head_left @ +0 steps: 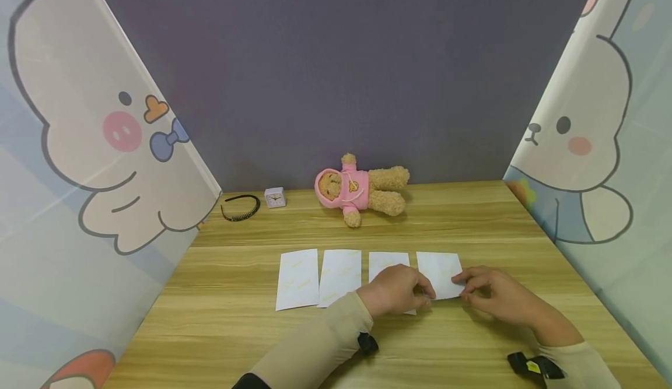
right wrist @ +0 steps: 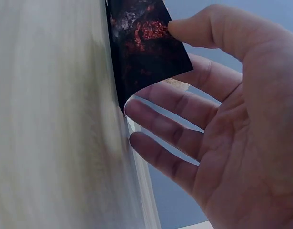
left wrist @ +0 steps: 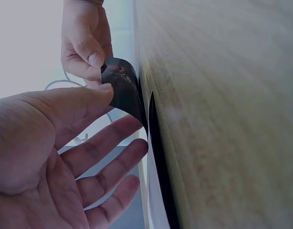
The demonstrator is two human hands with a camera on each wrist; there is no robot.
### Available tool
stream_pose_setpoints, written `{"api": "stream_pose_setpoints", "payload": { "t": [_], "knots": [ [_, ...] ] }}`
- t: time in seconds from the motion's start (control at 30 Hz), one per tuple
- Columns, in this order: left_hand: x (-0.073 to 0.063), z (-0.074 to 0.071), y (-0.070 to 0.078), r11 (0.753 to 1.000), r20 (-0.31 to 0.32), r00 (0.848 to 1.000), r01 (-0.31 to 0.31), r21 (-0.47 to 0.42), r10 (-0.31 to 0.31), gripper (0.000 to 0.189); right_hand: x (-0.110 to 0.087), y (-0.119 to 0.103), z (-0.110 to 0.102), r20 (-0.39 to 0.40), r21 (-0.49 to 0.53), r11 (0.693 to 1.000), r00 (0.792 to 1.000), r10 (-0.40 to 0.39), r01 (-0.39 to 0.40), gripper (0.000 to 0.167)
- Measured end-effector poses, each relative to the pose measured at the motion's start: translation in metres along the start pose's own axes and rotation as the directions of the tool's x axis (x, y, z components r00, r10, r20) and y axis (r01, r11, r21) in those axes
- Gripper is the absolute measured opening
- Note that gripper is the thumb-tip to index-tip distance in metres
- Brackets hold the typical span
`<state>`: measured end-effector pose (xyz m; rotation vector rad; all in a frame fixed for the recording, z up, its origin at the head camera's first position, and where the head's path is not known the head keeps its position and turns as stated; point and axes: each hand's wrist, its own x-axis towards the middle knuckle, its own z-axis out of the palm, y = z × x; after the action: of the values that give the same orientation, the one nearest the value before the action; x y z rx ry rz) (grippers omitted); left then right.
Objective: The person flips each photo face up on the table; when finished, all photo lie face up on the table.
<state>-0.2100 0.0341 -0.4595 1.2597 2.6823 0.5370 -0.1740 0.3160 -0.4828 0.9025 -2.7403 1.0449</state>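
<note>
Left sleeve [head_left: 315,339] nearest. Left hand [head_left: 395,290] and right hand [head_left: 501,297] pinch photo print [head_left: 438,272] by near corners, other fingers [left wrist: 115,167] spread; print on counter [head_left: 220,295], right of 3 more prints [head_left: 297,278]. Likely light, bendy, crease-prone: grip edges.

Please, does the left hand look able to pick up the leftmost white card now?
Probably yes, but first the left hand must release the rightmost card, which it pinches. The leftmost card lies flat, with no hand covering it.
</note>
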Motion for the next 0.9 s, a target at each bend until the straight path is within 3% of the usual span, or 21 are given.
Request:
{"api": "stream_pose_setpoints", "payload": {
  "t": [0.17, 0.43, 0.73, 0.9],
  "knots": [
    [0.001, 0.000, -0.001, 1.000, -0.044, 0.999, -0.013, -0.023, 0.012, 0.008, -0.001, 0.001, 0.001, -0.023, 0.021, 0.999, 0.999, -0.042, 0.043, 0.020],
    [0.001, -0.001, -0.003, 0.998, -0.072, 0.997, 0.002, -0.061, -0.006, 0.011, 0.001, 0.003, 0.003, -0.049, 0.138, 0.984, 0.993, -0.104, 0.110, 0.026],
    [0.000, -0.008, -0.002, 0.998, -0.142, 0.990, 0.008, -0.070, -0.018, 0.010, 0.001, -0.003, 0.000, -0.103, 0.105, 0.989, 0.990, -0.097, 0.108, 0.024],
    [-0.001, -0.011, -0.002, 0.997, -0.171, 0.985, 0.018, -0.077, -0.031, 0.010, 0.002, -0.003, -0.001, -0.133, 0.085, 0.989, 0.985, -0.113, 0.125, 0.034]
  ]
}}
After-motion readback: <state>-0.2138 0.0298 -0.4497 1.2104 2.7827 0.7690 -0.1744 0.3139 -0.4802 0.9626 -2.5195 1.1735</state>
